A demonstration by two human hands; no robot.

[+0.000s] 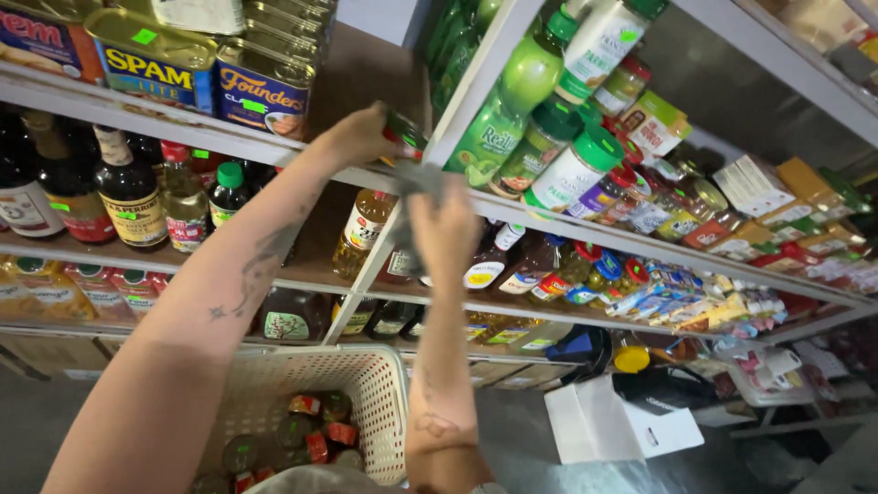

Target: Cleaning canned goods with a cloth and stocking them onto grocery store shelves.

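While the left hand (361,135) reaches up to the edge of the shelf (119,114), its fingers close around a small can (405,137) with a red and green label, most of the can hidden behind the hand. The right hand (445,229) is raised just below it, fingers gripping a grey cloth (416,187) that blurs against the bottles behind; how much cloth there is cannot be made out. Below the forearms sits a white plastic basket (370,384) holding more small cans (315,430), its near side cut off by the frame. Large tins (261,87) stand on the shelf beside the left hand.
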